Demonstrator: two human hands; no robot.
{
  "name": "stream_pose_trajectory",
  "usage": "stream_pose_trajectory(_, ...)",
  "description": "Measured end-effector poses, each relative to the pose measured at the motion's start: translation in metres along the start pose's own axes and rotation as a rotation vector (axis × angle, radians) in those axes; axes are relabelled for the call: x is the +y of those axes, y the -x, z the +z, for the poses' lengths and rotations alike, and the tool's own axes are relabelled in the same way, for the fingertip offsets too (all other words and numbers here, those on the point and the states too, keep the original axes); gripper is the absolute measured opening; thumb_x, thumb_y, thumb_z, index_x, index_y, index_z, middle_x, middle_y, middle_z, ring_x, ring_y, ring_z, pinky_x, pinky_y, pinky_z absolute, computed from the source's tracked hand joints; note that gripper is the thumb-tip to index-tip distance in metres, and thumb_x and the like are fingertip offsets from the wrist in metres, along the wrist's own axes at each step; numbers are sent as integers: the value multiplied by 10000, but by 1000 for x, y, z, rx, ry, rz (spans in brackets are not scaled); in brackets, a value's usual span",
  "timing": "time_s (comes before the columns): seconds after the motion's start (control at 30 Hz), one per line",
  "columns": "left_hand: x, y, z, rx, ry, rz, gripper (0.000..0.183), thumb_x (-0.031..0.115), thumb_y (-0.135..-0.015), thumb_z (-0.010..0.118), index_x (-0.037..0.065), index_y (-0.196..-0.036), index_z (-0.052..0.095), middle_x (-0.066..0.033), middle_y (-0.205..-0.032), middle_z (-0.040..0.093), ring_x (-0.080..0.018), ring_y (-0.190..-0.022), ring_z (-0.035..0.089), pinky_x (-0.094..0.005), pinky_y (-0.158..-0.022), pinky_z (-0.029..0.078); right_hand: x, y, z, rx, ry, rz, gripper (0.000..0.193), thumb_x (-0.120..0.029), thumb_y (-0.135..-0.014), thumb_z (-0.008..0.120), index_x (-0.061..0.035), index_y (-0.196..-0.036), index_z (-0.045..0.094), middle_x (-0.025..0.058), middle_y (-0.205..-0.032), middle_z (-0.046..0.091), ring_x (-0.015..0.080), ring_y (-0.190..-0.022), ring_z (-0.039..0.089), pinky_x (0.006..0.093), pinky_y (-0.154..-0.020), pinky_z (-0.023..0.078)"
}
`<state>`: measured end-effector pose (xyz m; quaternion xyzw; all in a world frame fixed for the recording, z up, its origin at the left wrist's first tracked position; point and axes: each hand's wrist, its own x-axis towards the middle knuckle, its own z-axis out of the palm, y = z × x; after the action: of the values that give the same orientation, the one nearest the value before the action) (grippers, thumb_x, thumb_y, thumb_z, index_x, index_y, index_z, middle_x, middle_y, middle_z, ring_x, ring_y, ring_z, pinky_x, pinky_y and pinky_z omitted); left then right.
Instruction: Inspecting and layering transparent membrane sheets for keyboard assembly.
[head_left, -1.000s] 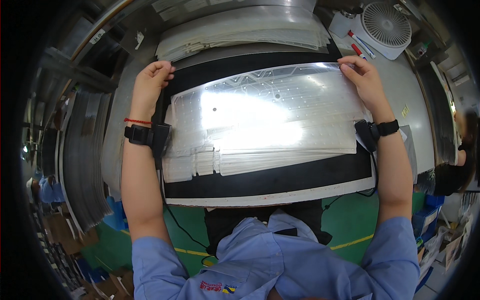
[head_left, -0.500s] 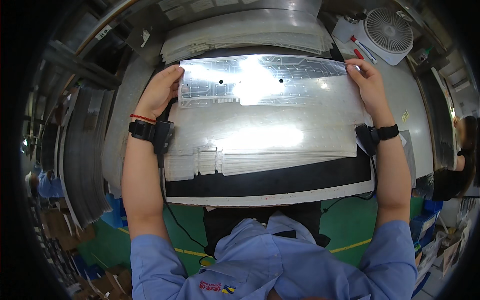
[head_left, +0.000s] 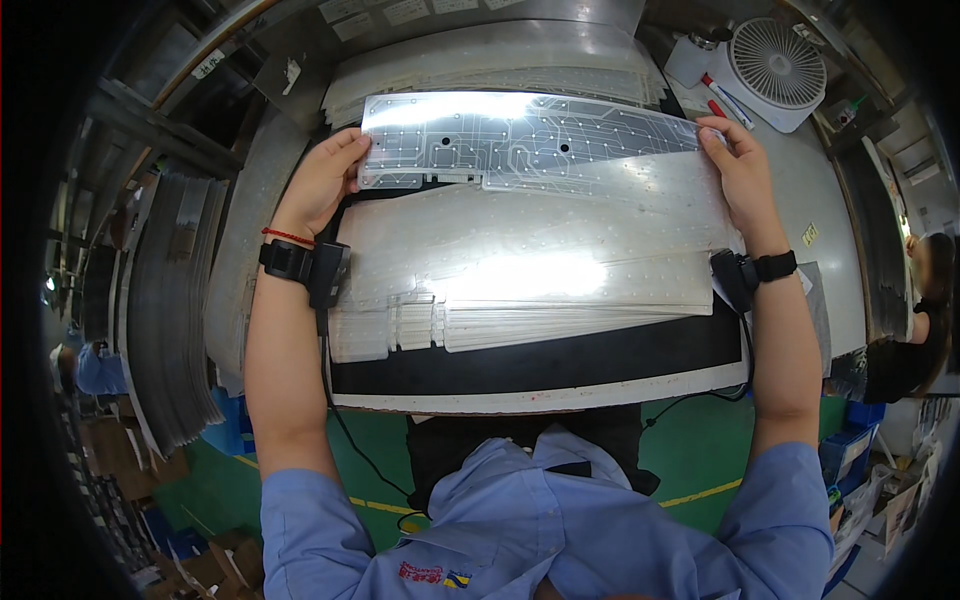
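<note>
A thin clear plastic circuit sheet (head_left: 540,150), printed with fine silver traces and dots, is stretched between my two hands. My left hand (head_left: 325,180) pinches its left end between thumb and fingers. At the opposite end, my right hand (head_left: 738,165) grips the upper right corner the same way. The sheet is raised and slightly tilted, with two black round spots and a glare along its upper edge. Below it lies a fanned stack of similar translucent sheets (head_left: 540,240), notched along the near edge and brightly reflecting the light.
Behind the held sheet rises another stack of clear sheets (head_left: 490,55). A white fan (head_left: 778,60), a red marker (head_left: 717,108) and a small bottle (head_left: 690,58) stand at the back right. Tall sheet stacks (head_left: 175,300) line the left side. A black mat (head_left: 540,375) covers the table.
The held sheet has tilted and its left end has shifted slightly up and away. The bright glare has moved from its middle to its upper edge, so more traces show.
</note>
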<state>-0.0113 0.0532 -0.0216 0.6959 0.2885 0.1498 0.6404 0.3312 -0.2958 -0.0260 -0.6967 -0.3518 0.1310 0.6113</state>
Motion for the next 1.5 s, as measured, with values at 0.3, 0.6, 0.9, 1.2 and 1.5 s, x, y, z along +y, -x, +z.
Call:
stream_pose_trajectory(0.3,-1,-1,0,51,-27,34,205,226,-1002,486,87,-1043,631,61,-796,579,-25,-638,431,-179,-554,326,1,0,-1,-20,1,-6,199,-144,-922,630,-33,-1084,664,-12,-926,624,56,-823,536,188,-745,428)
stream_pose_trajectory(0.6,2,0,-12,59,25,73,243,264,-997,473,83,-1057,624,36,-870,601,-53,-727,496,-200,-637,385,-1,1,-3,-141,-154,52,184,-121,-928,615,-44,-1092,648,-16,-813,598,44,-654,534,184,-561,416)
stream_pose_trajectory(0.9,18,10,28,51,-450,281,355,190,-947,571,29,-1263,561,-80,-1201,617,-165,-1131,548,-292,-972,414,-10,9,8,-283,-158,134,155,-82,-940,581,-32,-1076,633,-16,-764,579,37,-596,509,166,-496,388)
stream_pose_trajectory(1.2,30,22,72,-94,-585,215,354,94,-790,745,-7,-1105,622,-9,-855,625,-73,-781,567,-218,-750,470,-10,11,11,-338,-164,87,158,-64,-937,577,-26,-1079,633,-23,-778,575,32,-607,479,169,-513,383)
stream_pose_trajectory(1.5,23,21,64,-97,-432,169,308,82,-876,636,-20,-1160,575,-21,-805,658,-78,-716,580,-240,-737,481,-14,13,15,-317,-112,130,172,-77,-932,593,-37,-1092,643,-32,-807,589,23,-618,473,160,-526,383)
